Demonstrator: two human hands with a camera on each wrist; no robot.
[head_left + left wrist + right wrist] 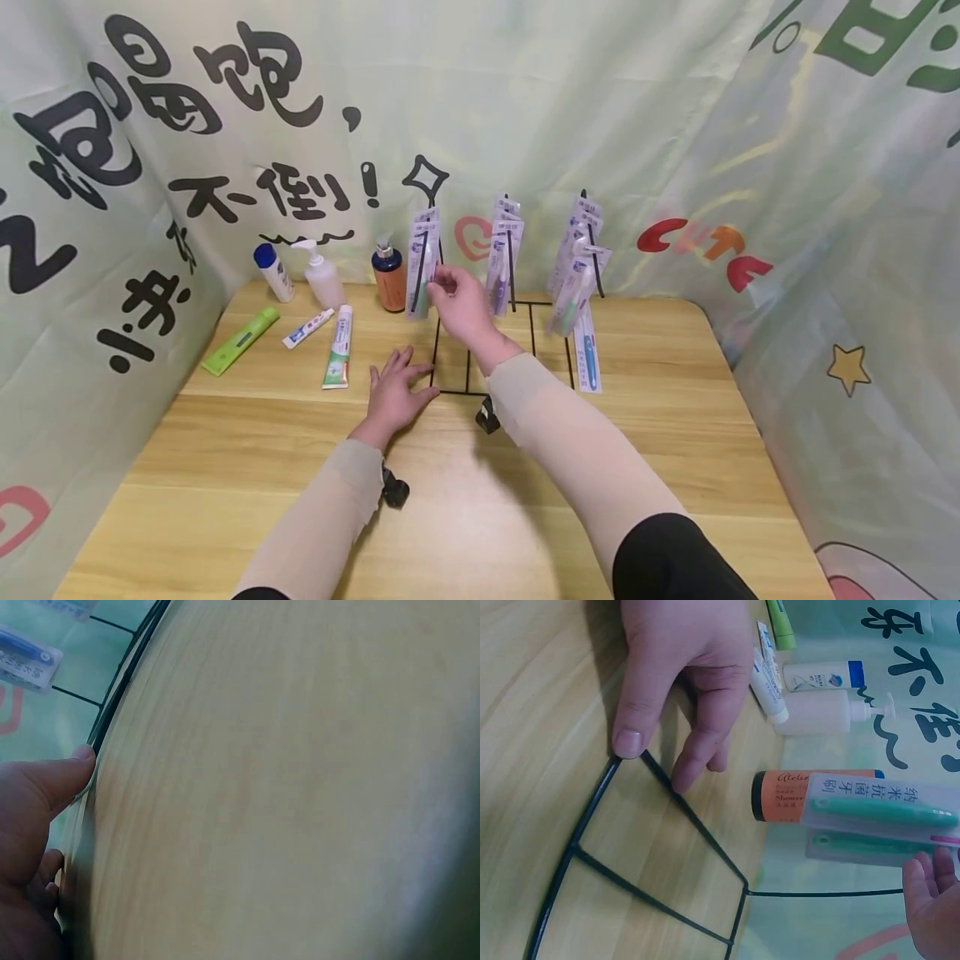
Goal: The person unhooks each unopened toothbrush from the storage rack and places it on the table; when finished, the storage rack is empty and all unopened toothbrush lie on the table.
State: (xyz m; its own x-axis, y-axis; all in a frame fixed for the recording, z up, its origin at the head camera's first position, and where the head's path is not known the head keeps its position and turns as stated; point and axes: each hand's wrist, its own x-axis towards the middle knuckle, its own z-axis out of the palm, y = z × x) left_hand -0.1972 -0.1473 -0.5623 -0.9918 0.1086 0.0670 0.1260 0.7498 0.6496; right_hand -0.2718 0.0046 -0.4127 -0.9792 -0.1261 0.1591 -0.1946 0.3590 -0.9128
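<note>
My right hand (461,308) is at the left hook of a black wire display rack (448,392), its thumb and index finger pinching the right edge of a packaged toothbrush (422,271). Up close in the right wrist view, the hanging toothbrush package (881,802) has a green handle, with a second package behind it; the right hand (934,900) is partly cut off there. On the table, my left hand (397,392) rests with spread fingers at the rack's front left corner. Its thumb (79,769) touches the black wire.
More packaged toothbrushes hang on the middle hook (510,233) and right hook (588,225). One toothbrush package (588,354) lies at the rack's right. Leftward are an orange bottle (389,283), a pump bottle (325,279), a blue-capped bottle (276,275) and toothpaste tubes (339,348). Printed cloth surrounds the table.
</note>
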